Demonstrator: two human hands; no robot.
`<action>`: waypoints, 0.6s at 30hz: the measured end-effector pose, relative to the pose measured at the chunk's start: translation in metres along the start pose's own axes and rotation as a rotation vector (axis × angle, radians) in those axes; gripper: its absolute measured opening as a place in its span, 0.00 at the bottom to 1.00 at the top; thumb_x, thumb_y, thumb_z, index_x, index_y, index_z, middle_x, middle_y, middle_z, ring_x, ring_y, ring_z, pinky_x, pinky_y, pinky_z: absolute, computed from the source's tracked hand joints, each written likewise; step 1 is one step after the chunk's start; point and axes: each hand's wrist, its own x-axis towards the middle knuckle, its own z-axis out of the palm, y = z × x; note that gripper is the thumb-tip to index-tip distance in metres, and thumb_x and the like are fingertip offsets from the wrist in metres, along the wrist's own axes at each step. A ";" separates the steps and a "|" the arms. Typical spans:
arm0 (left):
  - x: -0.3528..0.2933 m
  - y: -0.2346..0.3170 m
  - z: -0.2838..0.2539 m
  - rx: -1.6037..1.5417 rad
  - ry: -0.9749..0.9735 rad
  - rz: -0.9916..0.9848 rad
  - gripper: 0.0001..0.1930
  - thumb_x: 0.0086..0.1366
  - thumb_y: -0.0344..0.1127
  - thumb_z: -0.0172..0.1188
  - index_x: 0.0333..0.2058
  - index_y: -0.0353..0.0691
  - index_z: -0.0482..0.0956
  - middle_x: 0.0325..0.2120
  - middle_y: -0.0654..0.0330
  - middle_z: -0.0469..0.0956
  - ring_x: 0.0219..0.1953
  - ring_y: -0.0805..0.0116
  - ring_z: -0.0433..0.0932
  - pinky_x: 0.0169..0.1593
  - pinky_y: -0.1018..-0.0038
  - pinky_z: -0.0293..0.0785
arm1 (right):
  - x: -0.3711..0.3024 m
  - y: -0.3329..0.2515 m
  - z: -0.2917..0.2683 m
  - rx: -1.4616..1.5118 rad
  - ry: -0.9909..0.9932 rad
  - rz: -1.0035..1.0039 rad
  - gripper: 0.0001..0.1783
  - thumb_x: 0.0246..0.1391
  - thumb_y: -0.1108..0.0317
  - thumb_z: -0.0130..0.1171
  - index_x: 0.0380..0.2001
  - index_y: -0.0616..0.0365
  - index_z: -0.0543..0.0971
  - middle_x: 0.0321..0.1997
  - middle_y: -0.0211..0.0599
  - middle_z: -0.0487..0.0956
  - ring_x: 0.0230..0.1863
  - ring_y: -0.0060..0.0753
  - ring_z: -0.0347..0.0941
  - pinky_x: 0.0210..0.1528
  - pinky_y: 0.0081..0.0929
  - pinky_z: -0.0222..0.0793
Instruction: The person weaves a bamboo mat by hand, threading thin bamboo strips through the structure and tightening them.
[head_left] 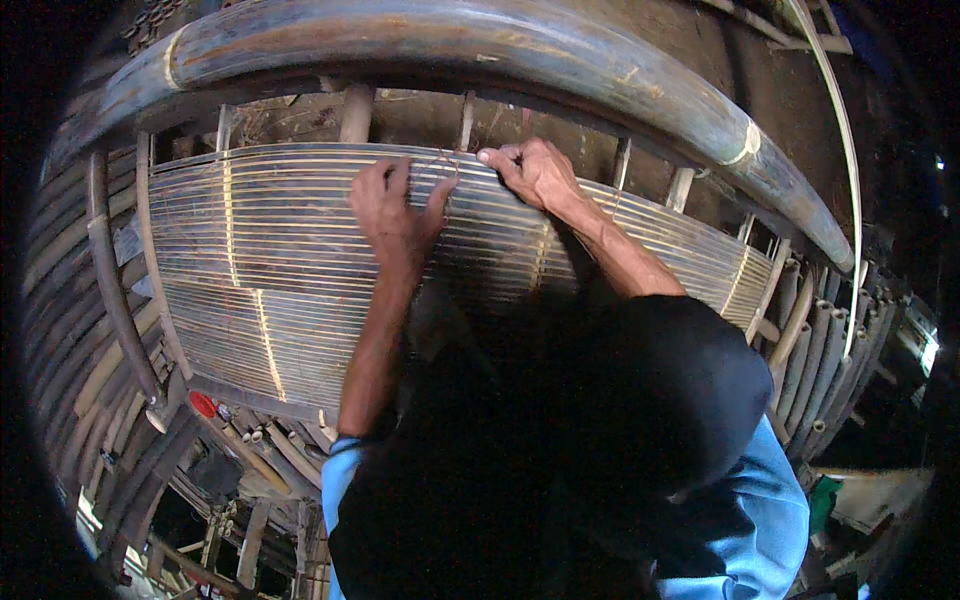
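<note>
Below me is a slatted bamboo panel (300,235), its thin slats running left to right across paler cross strips. My left hand (390,205) is over its far edge, slightly blurred, with thumb and fingers apart and nothing visible between them. To its right, my right hand (535,175) rests at the same edge. Its fingers are curled and its thumb points left; whatever they may hold is hidden. A thin reddish-brown cord (449,165) loops between the hands at the edge slats. My head and body shade the panel's near middle.
A thick bamboo pole (440,42) spans the far side, joined to the frame by short uprights (357,113). Bamboo poles (75,270) lie stacked at the left, with several more (815,350) at the right. A thin pale strip (845,130) bends down at the far right.
</note>
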 end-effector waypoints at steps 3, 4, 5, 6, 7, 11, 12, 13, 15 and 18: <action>0.006 0.021 0.018 0.005 0.146 0.017 0.13 0.56 0.35 0.70 0.39 0.40 0.81 0.37 0.53 0.76 0.44 0.51 0.74 0.47 0.55 0.67 | -0.002 -0.002 0.006 -0.001 0.136 -0.002 0.30 0.59 0.37 0.54 0.37 0.53 0.88 0.29 0.54 0.82 0.35 0.59 0.80 0.43 0.47 0.74; 0.009 0.023 0.020 0.002 0.134 0.012 0.13 0.56 0.35 0.70 0.39 0.40 0.81 0.37 0.53 0.76 0.44 0.51 0.74 0.47 0.55 0.67 | -0.001 -0.002 0.007 -0.024 0.162 -0.036 0.30 0.59 0.36 0.53 0.35 0.52 0.88 0.29 0.56 0.82 0.35 0.62 0.80 0.44 0.50 0.74; 0.009 0.024 0.020 0.060 0.089 -0.009 0.11 0.57 0.33 0.68 0.38 0.40 0.79 0.37 0.54 0.75 0.43 0.51 0.74 0.47 0.55 0.66 | -0.001 -0.002 0.009 -0.052 0.183 -0.055 0.31 0.59 0.36 0.51 0.34 0.52 0.88 0.29 0.57 0.82 0.35 0.64 0.80 0.44 0.52 0.75; 0.010 0.024 0.018 0.125 0.046 -0.031 0.09 0.58 0.32 0.65 0.37 0.41 0.78 0.36 0.54 0.75 0.43 0.51 0.74 0.47 0.55 0.66 | -0.001 -0.001 0.010 -0.050 0.185 -0.040 0.30 0.60 0.37 0.51 0.34 0.53 0.88 0.29 0.57 0.82 0.35 0.65 0.80 0.43 0.52 0.75; 0.009 0.024 0.016 0.193 0.003 -0.052 0.07 0.60 0.31 0.63 0.37 0.42 0.76 0.36 0.55 0.75 0.42 0.50 0.73 0.46 0.55 0.65 | -0.001 -0.001 0.011 -0.049 0.168 -0.050 0.30 0.60 0.37 0.51 0.34 0.53 0.88 0.29 0.57 0.82 0.35 0.65 0.80 0.43 0.52 0.75; 0.004 0.019 -0.018 -0.198 -0.230 -0.435 0.07 0.69 0.34 0.53 0.38 0.35 0.72 0.29 0.40 0.78 0.35 0.36 0.78 0.38 0.48 0.69 | -0.001 0.000 0.011 -0.054 0.171 -0.044 0.29 0.61 0.38 0.52 0.35 0.51 0.88 0.31 0.57 0.83 0.37 0.64 0.80 0.44 0.52 0.75; 0.005 0.017 -0.029 -0.183 -0.296 -0.474 0.11 0.71 0.37 0.52 0.39 0.33 0.72 0.27 0.35 0.77 0.34 0.30 0.77 0.36 0.47 0.70 | -0.001 -0.001 0.011 -0.073 0.164 -0.035 0.28 0.61 0.39 0.52 0.35 0.50 0.88 0.32 0.56 0.83 0.38 0.63 0.81 0.44 0.52 0.75; 0.006 0.017 -0.042 -0.170 -0.328 -0.513 0.11 0.71 0.37 0.52 0.39 0.33 0.72 0.27 0.35 0.77 0.34 0.30 0.77 0.36 0.47 0.70 | -0.001 -0.001 0.011 -0.073 0.166 -0.039 0.28 0.61 0.39 0.52 0.35 0.50 0.88 0.32 0.56 0.83 0.38 0.63 0.81 0.44 0.52 0.75; 0.008 0.022 -0.061 -0.351 -0.451 -0.560 0.11 0.71 0.37 0.53 0.38 0.33 0.76 0.26 0.36 0.78 0.34 0.30 0.77 0.36 0.50 0.71 | -0.001 -0.002 0.011 -0.030 0.158 -0.032 0.27 0.60 0.38 0.53 0.37 0.49 0.88 0.33 0.54 0.84 0.39 0.61 0.81 0.46 0.52 0.75; 0.017 0.027 -0.079 -0.292 -0.626 -0.523 0.13 0.71 0.35 0.53 0.33 0.31 0.79 0.30 0.40 0.80 0.37 0.41 0.81 0.40 0.58 0.72 | -0.001 -0.002 0.010 0.001 0.140 -0.008 0.27 0.60 0.38 0.53 0.37 0.49 0.88 0.34 0.53 0.84 0.40 0.60 0.81 0.47 0.52 0.75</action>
